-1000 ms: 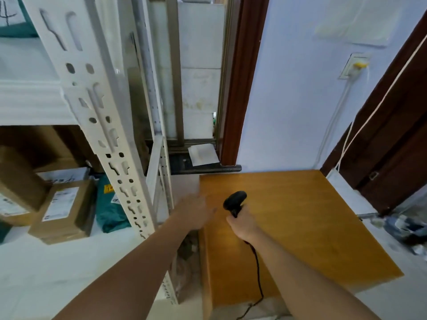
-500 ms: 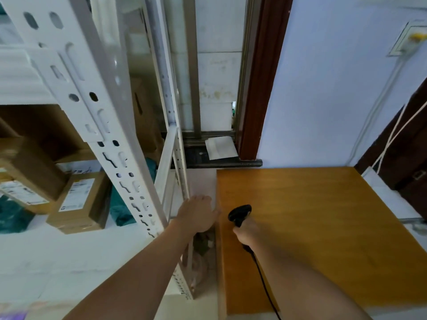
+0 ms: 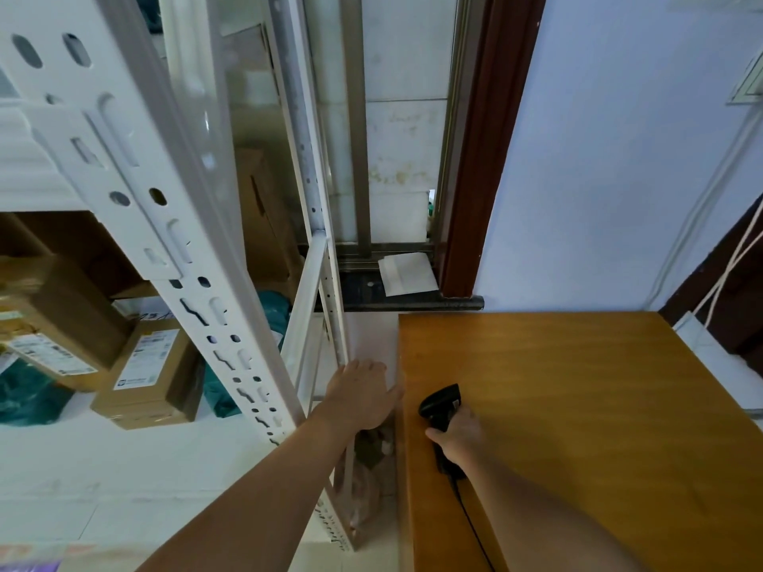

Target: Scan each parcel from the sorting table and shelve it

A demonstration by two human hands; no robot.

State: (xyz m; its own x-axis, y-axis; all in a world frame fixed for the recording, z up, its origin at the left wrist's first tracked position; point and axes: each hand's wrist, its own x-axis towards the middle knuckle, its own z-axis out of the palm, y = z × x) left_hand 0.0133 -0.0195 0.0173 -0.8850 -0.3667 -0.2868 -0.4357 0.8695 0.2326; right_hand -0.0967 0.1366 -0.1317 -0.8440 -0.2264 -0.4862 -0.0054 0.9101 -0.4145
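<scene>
My right hand grips a black corded barcode scanner and holds it low over the left part of the orange wooden sorting table, whose visible top carries no parcel. My left hand is empty with fingers spread, hovering over the gap between the table's left edge and the white metal shelf upright. On the white shelf at the left lie brown cardboard parcels with white labels and dark green bagged parcels.
The scanner's black cable runs back along my right forearm. A white folded paper lies on the dark window sill behind the table. A brown door frame and blue wall stand behind. Plastic bags fill the floor gap.
The view has tilted down and shifted right toward the table. My right hand with the scanner has come lower onto the table's left part; my left hand stays by the shelf upright.
</scene>
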